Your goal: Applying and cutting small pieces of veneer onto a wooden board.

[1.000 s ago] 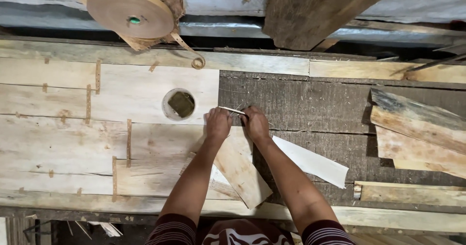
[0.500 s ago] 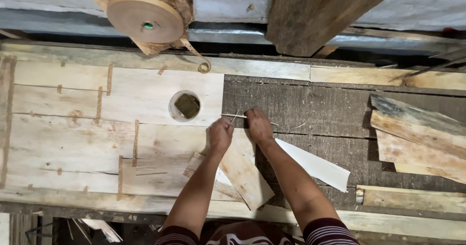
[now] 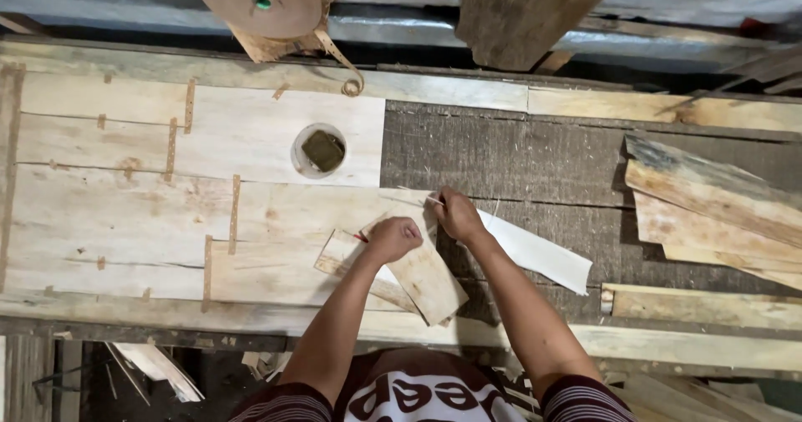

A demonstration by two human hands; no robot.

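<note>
Both hands have slid down and apart vs the earlier frame: the left hand (image 3: 393, 238) has dropped back toward the body and curled into a fist, while the right hand (image 3: 455, 213) sits a bit lower on the seam and pinches the same thin pale sliver (image 3: 418, 195). That sliver lies at the join between the pale patched veneer sheet (image 3: 251, 196) and the dark grey rough veneer sheet (image 3: 501, 155), its free end pointing up-left. L hand: fingers pressed together, knuckles up, resting on the tan wedge-shaped veneer offcut (image 3: 426, 280); a small red-tipped item (image 3: 361, 237) pokes out by the thumb side (pen or blade, can't tell which). R hand: thumb and forefinger closed on the sliver, wrist straight, forearm coming in from lower right, elbows both tucked near the torso. Risks, as I judge them: the sliver looks brittle and thin, so a sideways tug could snap it or tear a ragged edge along the seam; the offcut under the L fist sits loose on other scraps, so pressure off-centre could make it skid and shift what's beneath; the white curved veneer strip (image 3: 535, 255) lies just beside the R wrist and could get dragged by the forearm. Small round tub w/ dark contents (image 3: 319, 149) and the big brown paper tape roll (image 3: 263, 0) sit well apart up top, w/ the stack of weathered boards (image 3: 710, 213) off to the right
</note>
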